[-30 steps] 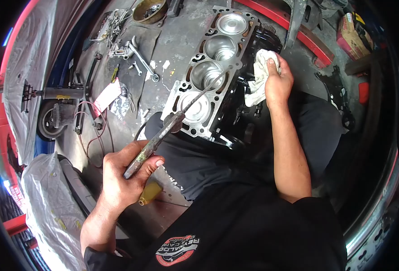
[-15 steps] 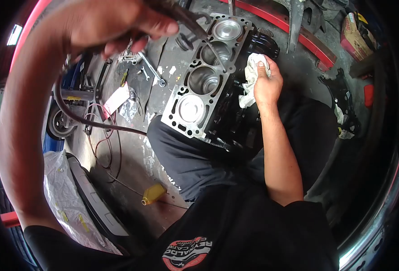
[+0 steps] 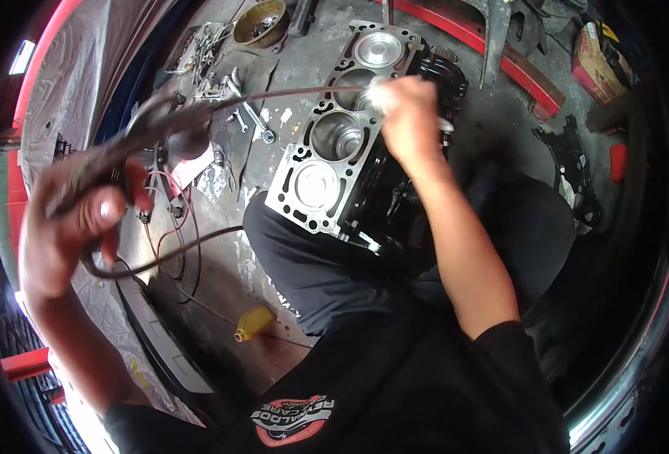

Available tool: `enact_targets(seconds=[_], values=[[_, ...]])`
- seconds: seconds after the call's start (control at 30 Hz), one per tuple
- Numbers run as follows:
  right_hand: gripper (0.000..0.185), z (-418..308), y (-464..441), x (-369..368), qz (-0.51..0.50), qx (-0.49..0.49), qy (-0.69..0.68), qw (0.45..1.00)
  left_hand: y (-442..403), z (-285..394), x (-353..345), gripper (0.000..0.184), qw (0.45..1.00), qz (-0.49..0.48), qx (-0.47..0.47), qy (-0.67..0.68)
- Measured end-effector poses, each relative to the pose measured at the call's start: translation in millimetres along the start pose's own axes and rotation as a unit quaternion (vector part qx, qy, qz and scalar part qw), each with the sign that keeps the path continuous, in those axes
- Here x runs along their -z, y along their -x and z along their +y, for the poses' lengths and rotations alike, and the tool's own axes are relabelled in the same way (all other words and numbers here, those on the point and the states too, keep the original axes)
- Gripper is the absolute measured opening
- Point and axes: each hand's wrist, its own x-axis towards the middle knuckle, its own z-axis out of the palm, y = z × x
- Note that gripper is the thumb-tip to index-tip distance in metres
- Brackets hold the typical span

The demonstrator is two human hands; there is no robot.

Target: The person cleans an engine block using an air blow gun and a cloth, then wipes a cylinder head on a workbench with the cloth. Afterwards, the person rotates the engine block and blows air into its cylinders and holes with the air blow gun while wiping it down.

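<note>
My left hand, blurred, is raised at the left with its fingers wrapped round a dark air blow gun. A hose runs from the gun's lower end, and its long thin nozzle reaches right across the engine block. The nozzle's end meets the white rag in my closed right hand, over the block's right edge beside the second cylinder bore from the top. Blur hides whether the rag wraps the tip. Bright piston tops show in the end bores; the two middle bores look deeper.
Wrenches and a ratchet lie on the floor left of the block, near a metal bowl. A yellow bottle lies by my leg. Red hose loops cross the floor. A red beam and a cardboard box are at the upper right.
My left hand has swung down and left with the blow gun, drawing its nozzle off the bores. My right hand has moved up and left with the rag to the nozzle's end.
</note>
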Motion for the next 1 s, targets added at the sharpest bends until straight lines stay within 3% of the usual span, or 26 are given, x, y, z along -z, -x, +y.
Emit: enact_targets(seconds=[0.1,0.23,0.3,0.37,0.43,0.47,0.53,0.57,0.6,0.7,0.77,0.83,0.9,0.93,1.0], values=[[0.027,-36.9,24.5,-2.8,-0.026,0.024,0.042,0.998,31.9,-38.9,-19.2,0.063,0.993,0.086,0.025,0.073],[0.033,-84.5,97.2,10.1,-0.151,0.028,-0.064,0.986,46.9,-96.1,-35.1,0.058,0.985,0.129,0.04,0.103],[0.035,-99.9,112.9,22.4,-0.226,0.091,-0.101,0.964,48.0,-110.3,-44.5,0.058,0.978,0.146,0.051,0.141],[0.031,-90.6,104.9,22.4,-0.248,0.122,-0.136,0.951,48.2,-122.2,-51.9,0.059,0.973,0.153,0.055,0.166],[0.026,-59.9,64.9,20.1,-0.249,0.228,-0.094,0.937,50.7,-127.0,-58.3,0.059,0.971,0.182,0.045,0.151],[0.024,-44.8,46.2,21.1,-0.264,0.205,-0.112,0.936,55.3,-130.0,-58.4,0.061,0.97,0.178,0.052,0.157],[0.034,-11.5,5.3,17.3,-0.178,0.228,-0.086,0.953,67.3,-138.5,-62.0,0.062,0.966,0.176,0.055,0.179],[0.038,4.9,-14.1,20.4,-0.191,0.218,-0.087,0.953,74.1,-141.8,-64.2,0.064,0.964,0.173,0.061,0.192],[0.032,19.7,-24.8,17.9,-0.208,0.226,-0.064,0.949,79.9,-141.1,-68.4,0.066,0.959,0.182,0.075,0.202],[0.032,69.1,-77.7,19.4,-0.134,0.238,0.052,0.961,92.9,-140.6,-78.1,0.066,0.954,0.183,0.104,0.215],[0.032,99.9,-110.4,22.6,-0.131,0.166,0.161,0.964,93.6,-135.6,-84.0,0.066,0.948,0.177,0.119,0.238],[0.051,87.8,-122.6,29.7,-0.115,0.08,0.111,0.984,86.8,-128.5,-87.4,0.065,0.952,0.162,0.114,0.235],[0.047,83.2,-101.8,2.3,-0.088,0.116,0.096,0.985,70.8,-119.5,-91.5,0.068,0.957,0.173,0.096,0.211],[0.031,66.7,-78.6,-2.8,-0.042,0.142,0.091,0.985,63.2,-114.1,-93.6,0.071,0.961,0.183,0.082,0.189],[0.029,15.6,-26.1,-4.0,-0.059,0.077,0.016,0.995,50.0,-99.4,-90.4,0.071,0.963,0.184,0.07,0.184]])
